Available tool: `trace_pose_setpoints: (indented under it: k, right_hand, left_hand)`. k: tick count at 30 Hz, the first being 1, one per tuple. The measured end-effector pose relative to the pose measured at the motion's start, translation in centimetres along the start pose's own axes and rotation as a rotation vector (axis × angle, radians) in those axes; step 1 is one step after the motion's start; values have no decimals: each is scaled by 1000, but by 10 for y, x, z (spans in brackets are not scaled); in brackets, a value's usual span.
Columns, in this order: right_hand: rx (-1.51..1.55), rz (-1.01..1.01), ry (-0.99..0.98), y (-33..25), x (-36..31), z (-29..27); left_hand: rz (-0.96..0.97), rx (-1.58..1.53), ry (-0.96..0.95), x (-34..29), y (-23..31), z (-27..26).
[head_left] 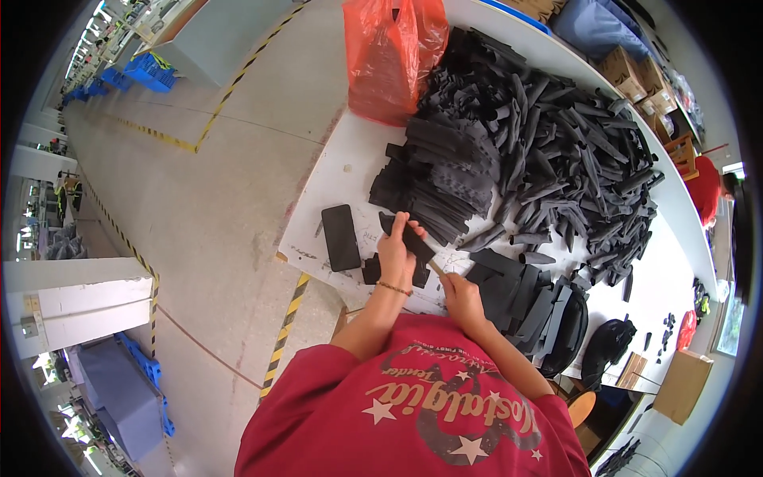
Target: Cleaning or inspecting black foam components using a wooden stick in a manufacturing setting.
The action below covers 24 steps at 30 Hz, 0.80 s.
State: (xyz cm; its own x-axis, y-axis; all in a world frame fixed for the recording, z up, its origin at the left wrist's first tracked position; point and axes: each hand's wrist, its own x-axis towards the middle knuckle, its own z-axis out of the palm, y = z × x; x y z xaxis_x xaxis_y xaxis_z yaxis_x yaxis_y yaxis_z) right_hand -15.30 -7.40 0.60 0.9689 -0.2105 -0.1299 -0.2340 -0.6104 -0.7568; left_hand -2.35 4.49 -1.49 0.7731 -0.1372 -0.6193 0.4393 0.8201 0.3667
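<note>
My left hand [393, 256] is closed on a flat black strip [418, 245], which runs slantwise across the fingers toward the right. My right hand [462, 299] grips a thin tan stick-like tool [435, 268]. The tool's upper end meets the lower end of the strip; its tip is hidden there. Under the left wrist lies a small stack of black pieces [371, 269]. Left of it, a black phone [341, 238] rests flat on the white table [306, 230]. Just beyond my hands are layered rows of black strips [429, 203].
A large heap of curled black pieces [572, 151] covers the table's far right. An orange-red plastic bag [393, 63] stands at the far edge. Flat black sheets [509, 286] and a black bag [566, 326] lie right of my right hand. Another person in red [703, 191] is at far right.
</note>
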Motion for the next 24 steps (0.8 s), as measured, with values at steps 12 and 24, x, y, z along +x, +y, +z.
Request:
trace_pose_setpoints:
  k: [12, 24]
  right_hand:
    - [-191, 82, -105, -25, -57, -115]
    - [307, -77, 214, -24, 59, -57]
  left_hand:
    - [125, 55, 76, 19, 22, 22]
    - [258, 1108, -699, -5, -7, 27]
